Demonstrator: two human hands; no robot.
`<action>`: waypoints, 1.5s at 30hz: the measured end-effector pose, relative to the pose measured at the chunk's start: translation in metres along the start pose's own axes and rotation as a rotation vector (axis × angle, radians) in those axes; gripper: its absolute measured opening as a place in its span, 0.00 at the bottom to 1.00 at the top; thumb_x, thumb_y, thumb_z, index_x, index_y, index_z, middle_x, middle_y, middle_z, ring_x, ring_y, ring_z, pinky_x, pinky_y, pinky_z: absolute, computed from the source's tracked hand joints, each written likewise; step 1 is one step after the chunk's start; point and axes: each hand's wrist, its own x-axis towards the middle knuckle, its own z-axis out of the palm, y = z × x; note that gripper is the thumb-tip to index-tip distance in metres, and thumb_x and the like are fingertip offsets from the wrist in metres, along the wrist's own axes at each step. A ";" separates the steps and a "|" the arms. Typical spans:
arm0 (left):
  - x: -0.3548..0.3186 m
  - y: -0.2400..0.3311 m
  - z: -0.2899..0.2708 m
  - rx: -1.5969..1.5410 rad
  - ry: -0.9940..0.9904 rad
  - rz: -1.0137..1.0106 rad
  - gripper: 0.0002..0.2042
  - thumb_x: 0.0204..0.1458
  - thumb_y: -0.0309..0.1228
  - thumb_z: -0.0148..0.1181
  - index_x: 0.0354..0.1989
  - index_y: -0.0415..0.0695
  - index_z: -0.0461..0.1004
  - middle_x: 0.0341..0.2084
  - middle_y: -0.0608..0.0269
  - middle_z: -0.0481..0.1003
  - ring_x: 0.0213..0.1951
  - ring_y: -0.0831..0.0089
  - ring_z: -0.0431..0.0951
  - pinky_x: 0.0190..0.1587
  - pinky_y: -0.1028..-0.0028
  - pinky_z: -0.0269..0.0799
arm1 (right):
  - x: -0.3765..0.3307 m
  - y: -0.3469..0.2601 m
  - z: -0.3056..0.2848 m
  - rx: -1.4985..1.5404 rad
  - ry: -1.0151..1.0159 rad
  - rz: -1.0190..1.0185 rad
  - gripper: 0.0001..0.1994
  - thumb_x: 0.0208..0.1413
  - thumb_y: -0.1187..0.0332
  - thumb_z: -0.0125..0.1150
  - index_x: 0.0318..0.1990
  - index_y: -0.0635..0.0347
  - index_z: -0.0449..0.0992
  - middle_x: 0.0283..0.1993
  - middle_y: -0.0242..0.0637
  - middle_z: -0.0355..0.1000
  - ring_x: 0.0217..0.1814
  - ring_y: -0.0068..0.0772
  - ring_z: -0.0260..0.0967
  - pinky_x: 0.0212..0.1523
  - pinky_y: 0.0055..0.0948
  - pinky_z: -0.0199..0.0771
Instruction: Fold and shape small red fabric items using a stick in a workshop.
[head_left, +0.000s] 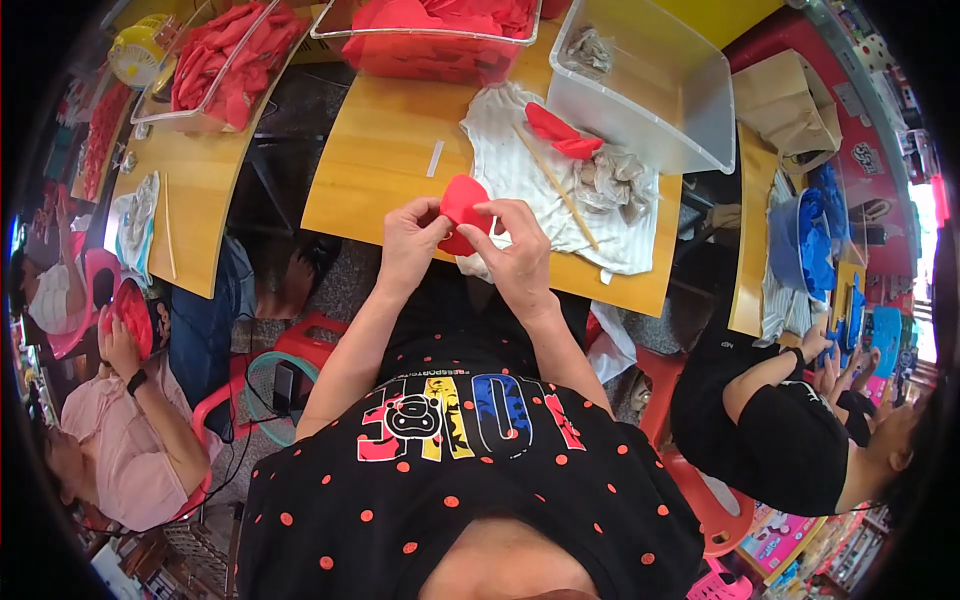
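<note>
Between my two hands, above the near edge of the wooden table (pixel 350 190), is a soft red piece (pixel 463 197) with a rounded outline, perhaps fabric. My left hand (pixel 412 245) pinches its left side between thumb and fingers. Thumb and forefinger of my right hand (pixel 520 245) grip its right side. Just beyond, a white cloth (pixel 625 245) lies spread on the table. Resting on it are a thin wooden stick (pixel 560 190), another red piece (pixel 562 132) and a crumpled greyish bundle (pixel 612 182). A small white strip (pixel 435 158) lies left of the cloth.
A clear bin heaped with red pieces (pixel 440 45) stands at the far edge. Right of it is a translucent bin (pixel 650 110) holding a crumpled grey wad. Co-workers sit at tables on both sides, one with a red piece (pixel 132 315), another near blue pieces (pixel 815 245).
</note>
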 end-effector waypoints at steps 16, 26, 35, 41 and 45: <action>-0.001 -0.014 0.004 0.000 -0.032 -0.128 0.07 0.51 0.22 0.56 0.37 0.33 0.76 0.27 0.64 0.77 0.28 0.81 0.75 0.34 0.80 0.73 | -0.001 0.027 0.005 -0.008 -0.114 0.039 0.05 0.51 0.73 0.58 0.33 0.65 0.74 0.33 0.42 0.72 0.34 0.43 0.70 0.36 0.33 0.69; 0.002 -0.019 0.001 -0.050 0.024 -0.172 0.06 0.52 0.25 0.58 0.34 0.34 0.76 0.25 0.65 0.76 0.26 0.81 0.75 0.31 0.80 0.72 | 0.001 0.012 0.000 -0.028 -0.120 -0.075 0.10 0.47 0.71 0.65 0.36 0.64 0.74 0.32 0.40 0.71 0.27 0.35 0.67 0.31 0.29 0.68; -0.002 -0.015 -0.003 -0.255 0.049 -0.323 0.05 0.52 0.26 0.59 0.33 0.37 0.76 0.24 0.66 0.75 0.24 0.82 0.73 0.29 0.81 0.71 | -0.005 0.026 0.003 0.076 -0.164 0.087 0.09 0.45 0.73 0.65 0.35 0.63 0.74 0.32 0.41 0.71 0.29 0.38 0.70 0.31 0.30 0.70; -0.002 -0.018 0.002 -0.093 0.107 -0.157 0.05 0.52 0.26 0.59 0.31 0.37 0.75 0.24 0.68 0.75 0.25 0.84 0.71 0.29 0.83 0.68 | -0.007 0.010 0.014 -0.004 -0.104 -0.084 0.10 0.44 0.76 0.66 0.36 0.64 0.74 0.30 0.38 0.71 0.28 0.28 0.69 0.31 0.27 0.70; -0.001 -0.016 0.004 -0.060 0.086 -0.076 0.04 0.52 0.25 0.58 0.30 0.36 0.74 0.24 0.68 0.74 0.26 0.85 0.71 0.29 0.83 0.67 | -0.014 0.019 0.020 0.011 -0.130 -0.037 0.10 0.43 0.76 0.66 0.35 0.64 0.74 0.32 0.38 0.71 0.27 0.29 0.69 0.31 0.27 0.71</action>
